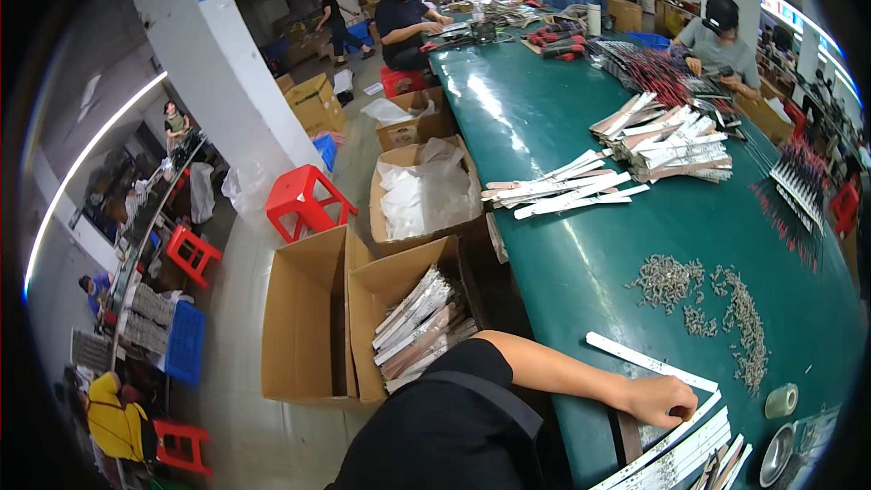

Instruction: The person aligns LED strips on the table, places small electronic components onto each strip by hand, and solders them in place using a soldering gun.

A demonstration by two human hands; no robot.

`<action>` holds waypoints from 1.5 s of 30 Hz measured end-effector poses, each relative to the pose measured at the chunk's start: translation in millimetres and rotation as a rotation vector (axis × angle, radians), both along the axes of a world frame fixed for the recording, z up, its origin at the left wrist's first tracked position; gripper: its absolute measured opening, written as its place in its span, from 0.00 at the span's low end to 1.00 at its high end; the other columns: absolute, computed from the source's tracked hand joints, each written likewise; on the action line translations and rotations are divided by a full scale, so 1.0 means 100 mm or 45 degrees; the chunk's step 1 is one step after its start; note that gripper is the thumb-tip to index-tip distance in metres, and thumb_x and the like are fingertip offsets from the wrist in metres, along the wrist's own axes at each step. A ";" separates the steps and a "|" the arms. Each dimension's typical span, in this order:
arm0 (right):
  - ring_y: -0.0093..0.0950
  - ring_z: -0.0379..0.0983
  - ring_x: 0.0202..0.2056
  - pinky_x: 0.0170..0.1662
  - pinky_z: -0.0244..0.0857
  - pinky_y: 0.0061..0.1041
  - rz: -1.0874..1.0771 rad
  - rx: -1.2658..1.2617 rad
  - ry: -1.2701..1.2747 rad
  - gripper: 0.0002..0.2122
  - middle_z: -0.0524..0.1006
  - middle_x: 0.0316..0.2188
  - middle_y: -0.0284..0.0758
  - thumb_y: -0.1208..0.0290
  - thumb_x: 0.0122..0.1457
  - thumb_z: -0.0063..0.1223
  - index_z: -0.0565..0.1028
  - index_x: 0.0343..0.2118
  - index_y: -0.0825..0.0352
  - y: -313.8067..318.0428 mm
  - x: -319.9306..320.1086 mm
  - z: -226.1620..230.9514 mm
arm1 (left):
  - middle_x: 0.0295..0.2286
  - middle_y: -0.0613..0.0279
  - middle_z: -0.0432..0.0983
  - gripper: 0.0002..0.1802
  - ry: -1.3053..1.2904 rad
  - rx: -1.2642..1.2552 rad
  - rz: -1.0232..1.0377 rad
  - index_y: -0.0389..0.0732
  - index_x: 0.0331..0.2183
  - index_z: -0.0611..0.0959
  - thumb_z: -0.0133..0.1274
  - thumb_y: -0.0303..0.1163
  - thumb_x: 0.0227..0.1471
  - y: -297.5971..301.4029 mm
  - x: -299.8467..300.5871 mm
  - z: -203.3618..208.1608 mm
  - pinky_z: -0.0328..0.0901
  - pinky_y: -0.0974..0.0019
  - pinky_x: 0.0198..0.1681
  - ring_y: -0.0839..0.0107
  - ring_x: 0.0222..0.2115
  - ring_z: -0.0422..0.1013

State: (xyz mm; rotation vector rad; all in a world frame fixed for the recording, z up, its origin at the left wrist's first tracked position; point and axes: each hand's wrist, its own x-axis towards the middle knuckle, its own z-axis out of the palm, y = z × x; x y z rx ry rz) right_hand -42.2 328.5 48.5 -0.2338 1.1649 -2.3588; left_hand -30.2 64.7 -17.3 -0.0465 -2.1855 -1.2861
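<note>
My left hand point(660, 400) is above the near part of the green table, its fingers curled together. Whatever the fingertips pinch, if anything, is hidden. Just beyond the hand lies a long white strip point(635, 358), set at an angle. Below the fingertips is a stack of white strips with dark specks point(676, 454). A brown strip point(626, 440) lies under the wrist side. Further up the table are loose piles of small grey metal parts point(667, 283), apart from the hand. My right hand is out of the picture.
Bundles of white strips point(667, 145) lie further along the green table point(544, 259). A clear tape roll point(781, 401) and metal bowl point(777, 455) are near right. Open cardboard boxes point(308, 318) and a red stool point(308, 200) stand left. Other people work at the far end.
</note>
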 end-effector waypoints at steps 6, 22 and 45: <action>0.33 0.70 0.36 0.29 0.71 0.21 0.069 0.004 -0.024 0.22 0.70 0.41 0.43 0.72 0.54 0.50 0.62 0.52 0.69 0.05 -0.06 -0.08 | 0.22 0.60 0.73 0.04 0.054 0.035 0.054 0.38 0.26 0.76 0.52 0.24 0.40 0.01 -0.01 0.04 0.65 0.62 0.31 0.64 0.27 0.71; 0.34 0.74 0.34 0.32 0.74 0.25 0.003 -0.005 -0.155 0.27 0.73 0.40 0.46 0.73 0.51 0.50 0.61 0.55 0.74 0.33 -0.17 -0.29 | 0.25 0.58 0.74 0.06 -0.081 0.142 0.015 0.37 0.29 0.77 0.53 0.28 0.45 0.01 0.05 0.06 0.66 0.65 0.31 0.66 0.27 0.72; 0.28 0.69 0.31 0.22 0.68 0.18 -0.002 0.366 -0.104 0.36 0.70 0.32 0.46 0.76 0.51 0.51 0.48 0.62 0.76 0.06 0.20 0.02 | 0.26 0.63 0.77 0.07 -0.241 -0.279 0.018 0.39 0.31 0.82 0.58 0.23 0.45 0.10 0.01 0.18 0.67 0.74 0.27 0.75 0.24 0.73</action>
